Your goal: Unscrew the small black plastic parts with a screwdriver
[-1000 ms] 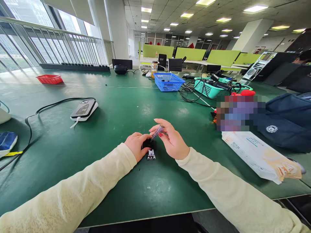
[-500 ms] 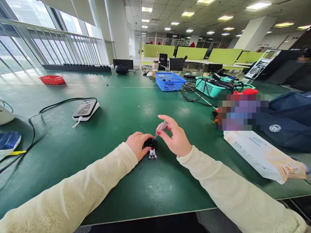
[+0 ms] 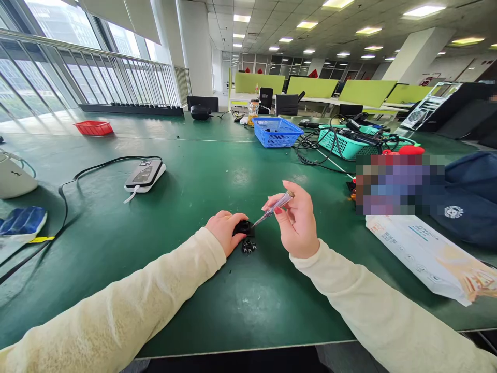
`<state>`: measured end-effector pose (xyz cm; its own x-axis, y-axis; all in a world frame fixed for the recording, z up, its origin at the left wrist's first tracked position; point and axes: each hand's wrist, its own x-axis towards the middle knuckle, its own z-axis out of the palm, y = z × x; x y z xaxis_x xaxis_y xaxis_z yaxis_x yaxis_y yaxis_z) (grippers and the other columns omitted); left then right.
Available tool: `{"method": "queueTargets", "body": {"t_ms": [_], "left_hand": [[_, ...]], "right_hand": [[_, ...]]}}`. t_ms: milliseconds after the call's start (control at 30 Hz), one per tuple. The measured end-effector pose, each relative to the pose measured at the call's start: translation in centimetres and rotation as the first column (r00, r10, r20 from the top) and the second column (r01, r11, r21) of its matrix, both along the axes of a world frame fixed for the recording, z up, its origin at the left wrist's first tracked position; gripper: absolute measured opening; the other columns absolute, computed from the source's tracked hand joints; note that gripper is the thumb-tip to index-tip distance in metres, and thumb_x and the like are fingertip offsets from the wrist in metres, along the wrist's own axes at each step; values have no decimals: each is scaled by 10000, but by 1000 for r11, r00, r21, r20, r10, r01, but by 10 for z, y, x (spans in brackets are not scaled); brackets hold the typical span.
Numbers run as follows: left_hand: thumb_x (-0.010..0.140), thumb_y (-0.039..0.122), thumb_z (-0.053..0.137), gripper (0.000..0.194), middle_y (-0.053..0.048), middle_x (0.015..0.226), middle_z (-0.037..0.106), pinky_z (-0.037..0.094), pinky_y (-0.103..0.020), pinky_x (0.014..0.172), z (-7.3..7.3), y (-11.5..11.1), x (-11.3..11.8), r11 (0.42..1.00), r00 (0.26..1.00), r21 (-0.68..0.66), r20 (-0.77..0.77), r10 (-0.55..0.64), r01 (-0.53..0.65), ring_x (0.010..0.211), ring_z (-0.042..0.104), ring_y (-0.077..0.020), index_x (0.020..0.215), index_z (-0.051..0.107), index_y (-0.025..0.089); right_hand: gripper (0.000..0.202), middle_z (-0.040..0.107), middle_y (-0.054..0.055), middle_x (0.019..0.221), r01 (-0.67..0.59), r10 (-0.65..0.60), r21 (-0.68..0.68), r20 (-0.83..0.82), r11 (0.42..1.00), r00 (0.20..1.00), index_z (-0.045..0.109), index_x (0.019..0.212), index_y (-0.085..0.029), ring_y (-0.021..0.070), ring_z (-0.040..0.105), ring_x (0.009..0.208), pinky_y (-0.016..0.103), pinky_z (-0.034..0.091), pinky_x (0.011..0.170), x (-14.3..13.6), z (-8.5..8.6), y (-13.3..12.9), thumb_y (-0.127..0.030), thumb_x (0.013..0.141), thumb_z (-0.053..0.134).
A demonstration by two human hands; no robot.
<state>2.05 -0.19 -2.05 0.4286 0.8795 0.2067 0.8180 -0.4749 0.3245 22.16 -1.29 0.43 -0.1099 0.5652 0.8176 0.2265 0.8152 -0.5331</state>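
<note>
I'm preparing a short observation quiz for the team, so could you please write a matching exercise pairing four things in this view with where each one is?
Things
1. screwdriver
2. black part
3. phone
4. blue basket

Places
A. lying on a white base
B. held in the right hand
C. beside the green basket, with black cables nearby
D. held by the left hand, close to the table's surface

Right pairs: 1-B, 2-D, 3-A, 4-C.
</note>
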Motion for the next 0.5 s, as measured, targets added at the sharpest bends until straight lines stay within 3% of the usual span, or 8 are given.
{"method": "queueTargets", "body": {"t_ms": [500], "left_hand": [[823, 242, 726, 414, -72, 1057, 748, 508, -474, 1015, 3, -1, 2, 999, 1000, -26, -17, 20, -20, 1109, 634, -285, 1232, 657, 253]], "right_hand": [[387, 671, 37, 988, -38, 46, -53, 163, 998, 985, 426, 1352, -291, 155, 702, 853, 371, 623, 829, -2, 0, 0, -134, 998, 422]]}}
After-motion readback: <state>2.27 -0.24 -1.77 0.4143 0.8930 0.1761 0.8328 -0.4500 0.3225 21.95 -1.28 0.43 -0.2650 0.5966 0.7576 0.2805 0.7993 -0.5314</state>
